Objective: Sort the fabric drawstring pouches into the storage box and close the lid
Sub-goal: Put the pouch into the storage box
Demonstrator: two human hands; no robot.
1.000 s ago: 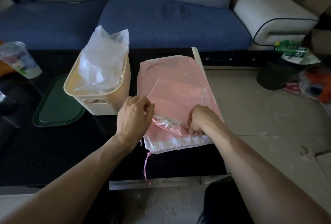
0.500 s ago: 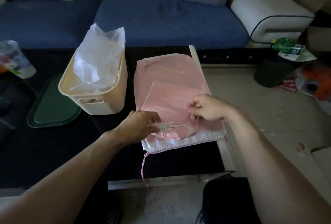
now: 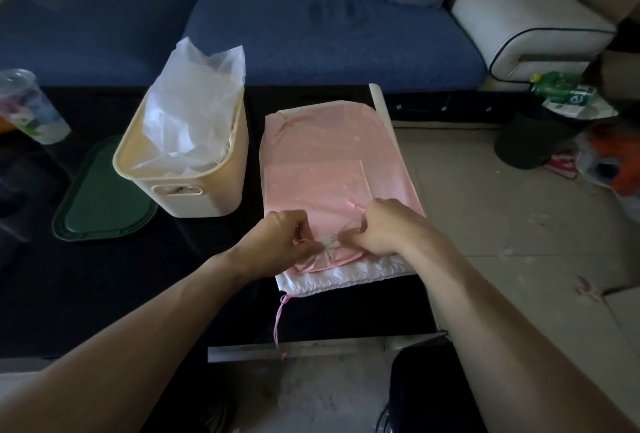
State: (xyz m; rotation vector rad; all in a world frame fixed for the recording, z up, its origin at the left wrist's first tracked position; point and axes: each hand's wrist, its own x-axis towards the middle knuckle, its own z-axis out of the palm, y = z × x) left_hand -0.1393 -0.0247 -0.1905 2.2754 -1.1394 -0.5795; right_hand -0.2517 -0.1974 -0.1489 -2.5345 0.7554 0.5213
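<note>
A thin pink string (image 3: 278,325) hangs down from the near white edge of the big pouch (image 3: 332,141) and runs over the front edge of the dark surface (image 3: 104,294). Just past it, the left hand (image 3: 277,245) and the right hand (image 3: 384,228) sit close together, both with fingers curled, each pinching the bunched mouth of the small pouch (image 3: 311,190). The small pouch is pink and lies flat on top of the big pouch. Its gathered mouth points toward the person and its long side runs away from the person, toward the sofa (image 3: 329,30). The big pouch lies the same way, with its white gathered end near and its closed end far, close to the right edge of the surface. To the left of the pouches, just beside them, stands the cream box (image 3: 194,190), open on top, with white crinkly paper (image 3: 194,100) sticking up out of it. A green lid (image 3: 100,214) lies flat to the left of the box. A clear plastic cup (image 3: 27,106) stands farther left. The blue sofa is behind everything.
</note>
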